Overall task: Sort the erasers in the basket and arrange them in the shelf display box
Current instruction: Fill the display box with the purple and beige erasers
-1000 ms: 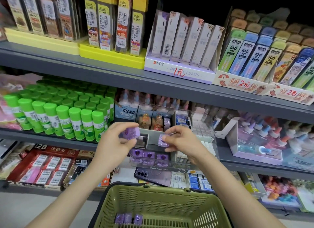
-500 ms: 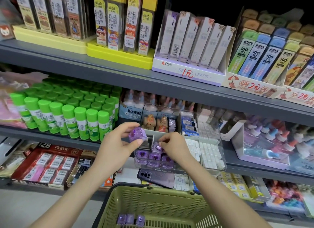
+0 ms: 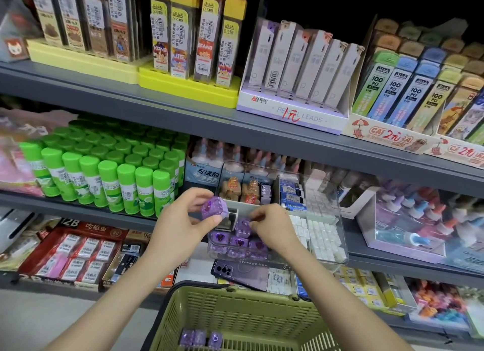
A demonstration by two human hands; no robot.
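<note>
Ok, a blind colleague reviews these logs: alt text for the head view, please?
Two hands work at a clear display box on a shelf: the left hand holds a purple eraser, the right hand pinches a second eraser over the purple row. Below, a green basket holds three more erasers.

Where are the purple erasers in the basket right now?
Head view, bottom centre: three purple erasers lie side by side in the green basket, left of its middle.
</note>
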